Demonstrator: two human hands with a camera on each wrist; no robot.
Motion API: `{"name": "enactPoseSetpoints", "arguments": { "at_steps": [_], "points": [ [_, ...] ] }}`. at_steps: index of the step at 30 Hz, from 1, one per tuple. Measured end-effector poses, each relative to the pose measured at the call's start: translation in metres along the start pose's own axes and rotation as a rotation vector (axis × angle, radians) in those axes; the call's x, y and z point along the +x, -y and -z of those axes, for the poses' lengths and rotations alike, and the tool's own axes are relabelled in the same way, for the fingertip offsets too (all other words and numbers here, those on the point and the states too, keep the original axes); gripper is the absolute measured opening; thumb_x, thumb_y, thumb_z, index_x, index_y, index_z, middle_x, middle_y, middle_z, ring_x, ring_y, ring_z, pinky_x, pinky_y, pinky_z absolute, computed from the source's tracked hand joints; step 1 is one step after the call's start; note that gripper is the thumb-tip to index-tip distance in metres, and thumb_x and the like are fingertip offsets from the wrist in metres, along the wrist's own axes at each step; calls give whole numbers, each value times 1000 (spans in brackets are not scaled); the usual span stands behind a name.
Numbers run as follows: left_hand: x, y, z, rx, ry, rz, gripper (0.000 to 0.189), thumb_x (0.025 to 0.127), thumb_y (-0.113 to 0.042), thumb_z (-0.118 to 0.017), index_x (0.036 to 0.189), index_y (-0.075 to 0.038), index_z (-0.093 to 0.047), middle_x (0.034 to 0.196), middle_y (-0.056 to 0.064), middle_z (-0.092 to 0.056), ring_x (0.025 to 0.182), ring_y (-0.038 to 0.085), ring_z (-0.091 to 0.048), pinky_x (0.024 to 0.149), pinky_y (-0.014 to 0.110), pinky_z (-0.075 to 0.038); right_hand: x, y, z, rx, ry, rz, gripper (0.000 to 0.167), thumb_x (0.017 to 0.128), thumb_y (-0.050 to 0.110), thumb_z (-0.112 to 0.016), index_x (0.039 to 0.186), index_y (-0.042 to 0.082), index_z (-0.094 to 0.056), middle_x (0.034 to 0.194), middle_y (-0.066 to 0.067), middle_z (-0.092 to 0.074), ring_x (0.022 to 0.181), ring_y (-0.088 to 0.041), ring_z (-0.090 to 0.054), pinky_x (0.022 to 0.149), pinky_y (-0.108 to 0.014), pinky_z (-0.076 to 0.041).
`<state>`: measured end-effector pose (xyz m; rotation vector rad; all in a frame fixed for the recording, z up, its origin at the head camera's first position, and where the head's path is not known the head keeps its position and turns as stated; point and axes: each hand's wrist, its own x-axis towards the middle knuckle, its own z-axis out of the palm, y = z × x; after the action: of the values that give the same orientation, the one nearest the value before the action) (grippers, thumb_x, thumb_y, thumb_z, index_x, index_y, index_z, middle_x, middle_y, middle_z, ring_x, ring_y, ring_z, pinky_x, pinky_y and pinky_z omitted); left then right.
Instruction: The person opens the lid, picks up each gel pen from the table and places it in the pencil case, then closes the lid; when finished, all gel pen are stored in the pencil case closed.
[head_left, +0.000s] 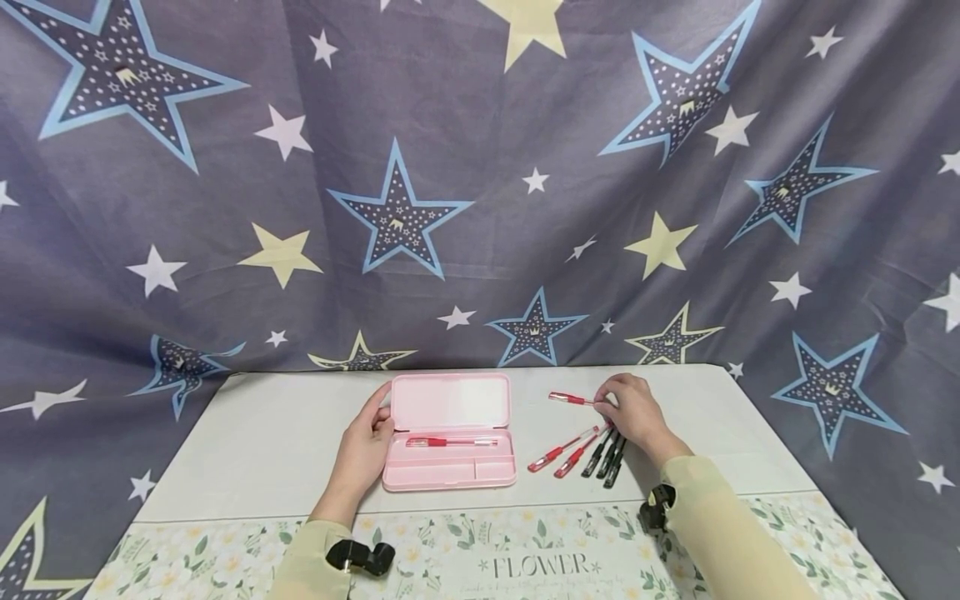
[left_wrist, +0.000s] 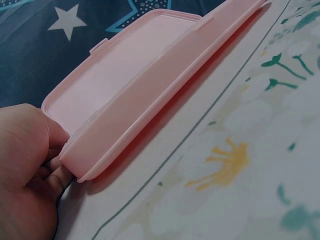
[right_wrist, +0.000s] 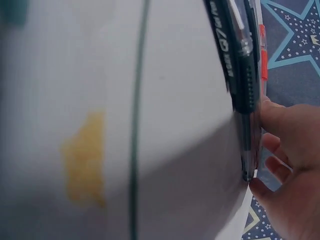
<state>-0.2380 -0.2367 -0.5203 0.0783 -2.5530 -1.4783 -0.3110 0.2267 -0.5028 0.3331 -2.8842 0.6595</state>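
A pink pencil case [head_left: 450, 482] lies with its lid [left_wrist: 135, 65] raised at the back. One red pen [head_left: 442, 442] rests lengthwise in its long rear compartment. At the case's left end, my left hand [head_left: 363, 454] grips the side, thumb and fingers around the corner near the hinge. My right hand [head_left: 632, 408] pinches the end of another red pen [head_left: 570, 398], which points left. Below that hand, two red pens [head_left: 553, 454] and three black pens [head_left: 597, 454] lie fanned out on the table. In the right wrist view a black pen [right_wrist: 246, 82] partly covers the held one.
The white table [head_left: 285, 450] has a floral cloth [head_left: 450, 550] along its front, with the word FLOWER printed on it. A dark star-patterned curtain [head_left: 480, 233] hangs right behind the table's back edge. Black wrist cameras [head_left: 360, 557] sit on both sleeves.
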Motion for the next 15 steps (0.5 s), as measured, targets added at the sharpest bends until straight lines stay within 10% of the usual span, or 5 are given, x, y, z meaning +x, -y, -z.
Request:
{"name": "enactPoseSetpoints", "arguments": {
  "at_steps": [15],
  "points": [
    [0, 1, 1, -6, 6, -10, 63, 113, -4, -54, 172, -24, -42, 131, 16, -72, 114, 31, -66, 104, 52, -48, -3, 24, 5, 25, -150, 72, 8, 97, 14, -86, 96, 11, -78, 113, -16, -72, 122, -46, -59, 105, -62, -45]
  ]
}}
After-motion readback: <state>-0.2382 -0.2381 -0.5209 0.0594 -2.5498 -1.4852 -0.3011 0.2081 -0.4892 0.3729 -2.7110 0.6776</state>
